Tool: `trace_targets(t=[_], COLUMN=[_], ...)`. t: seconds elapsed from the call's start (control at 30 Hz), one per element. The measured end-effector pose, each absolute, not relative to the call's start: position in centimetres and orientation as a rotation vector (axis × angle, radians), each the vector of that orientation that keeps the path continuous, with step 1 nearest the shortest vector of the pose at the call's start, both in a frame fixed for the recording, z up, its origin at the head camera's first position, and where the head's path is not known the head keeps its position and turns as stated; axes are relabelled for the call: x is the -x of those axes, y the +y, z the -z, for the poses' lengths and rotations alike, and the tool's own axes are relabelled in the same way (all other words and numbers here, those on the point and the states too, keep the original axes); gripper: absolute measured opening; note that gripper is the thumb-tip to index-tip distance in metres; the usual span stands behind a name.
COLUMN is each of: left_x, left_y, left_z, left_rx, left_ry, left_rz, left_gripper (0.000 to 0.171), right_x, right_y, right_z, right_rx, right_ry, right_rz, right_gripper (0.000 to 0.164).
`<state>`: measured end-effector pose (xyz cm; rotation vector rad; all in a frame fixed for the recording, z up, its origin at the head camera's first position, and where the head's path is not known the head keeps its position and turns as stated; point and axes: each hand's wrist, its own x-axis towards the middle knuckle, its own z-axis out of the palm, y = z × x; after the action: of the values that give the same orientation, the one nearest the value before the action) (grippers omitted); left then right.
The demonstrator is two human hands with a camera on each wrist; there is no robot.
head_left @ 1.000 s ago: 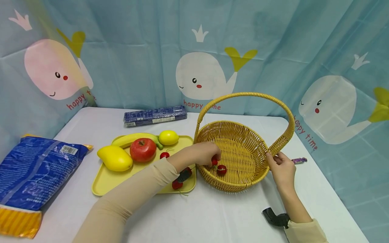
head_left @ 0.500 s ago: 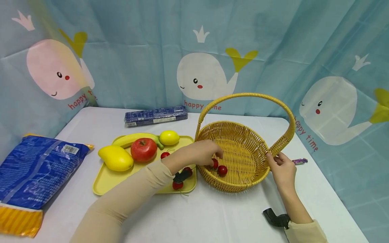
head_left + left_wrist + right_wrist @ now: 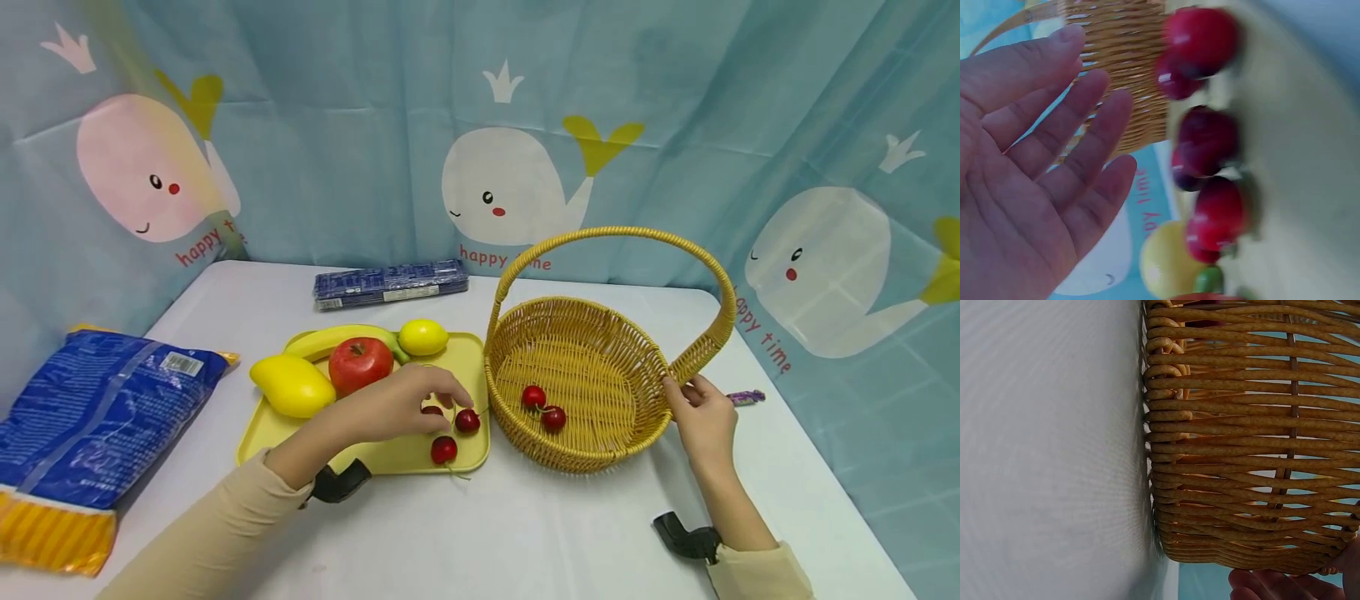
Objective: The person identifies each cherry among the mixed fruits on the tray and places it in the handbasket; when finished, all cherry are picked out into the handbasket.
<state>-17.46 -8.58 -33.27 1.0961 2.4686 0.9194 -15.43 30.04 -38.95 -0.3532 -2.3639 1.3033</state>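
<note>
My left hand [image 3: 397, 407] hovers over the right part of the yellow tray [image 3: 401, 457], fingers relaxed and holding nothing. Right by its fingertips lie red cherries, one [image 3: 467, 421] toward the basket, one [image 3: 444, 450] near the front rim, another partly hidden behind the fingers. The left wrist view shows the bare palm [image 3: 1029, 206] facing a row of cherries [image 3: 1207, 140]. Inside the wicker basket [image 3: 592, 458], two cherries [image 3: 554, 418] rest at the left of the bottom. My right hand [image 3: 705, 421] grips the basket's rim at the foot of its handle, thumb on top.
Also on the tray are a mango [image 3: 292, 385], a banana [image 3: 341, 340], a red apple [image 3: 360, 365] and a lemon [image 3: 423, 337]. Behind it lies a blue packet [image 3: 390, 284]; a big blue bag [image 3: 112, 425] is at left, a small purple-wrapped item [image 3: 746, 398] right of the basket.
My left hand has let go of a cherry in the basket and moved back left over the tray, fingers spread. The right hand has kept its hold on the basket.
</note>
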Motion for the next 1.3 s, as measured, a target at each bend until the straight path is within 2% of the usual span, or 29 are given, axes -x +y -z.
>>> trace_targets(t=[0.23, 0.83, 1.03, 1.3], left_x=[15.9, 14.8, 14.8, 15.0], left_y=[-9.5, -9.1, -9.1, -8.8], left_z=[36.6, 39.1, 38.9, 36.7], left_rx=[-1.032, -1.008, -1.019, -1.009], left_ry=[2.536, 2.603, 2.636, 2.647], left_rz=[-0.871, -0.856, -0.824, -0.856], left_gripper=[0.031, 0.033, 0.031, 0.029], right_x=[15.4, 15.4, 15.6, 15.5], right_y=[30.1, 30.0, 30.0, 30.1], right_z=[38.9, 39.1, 39.3, 39.2], right_rx=[0.342, 0.325, 0.308, 0.304], right_ry=[-2.359, -2.333, -2.327, -2.328], right_rz=[-1.307, -1.338, -1.331, -1.316], right_gripper=[0.043, 0.044, 0.041, 0.041])
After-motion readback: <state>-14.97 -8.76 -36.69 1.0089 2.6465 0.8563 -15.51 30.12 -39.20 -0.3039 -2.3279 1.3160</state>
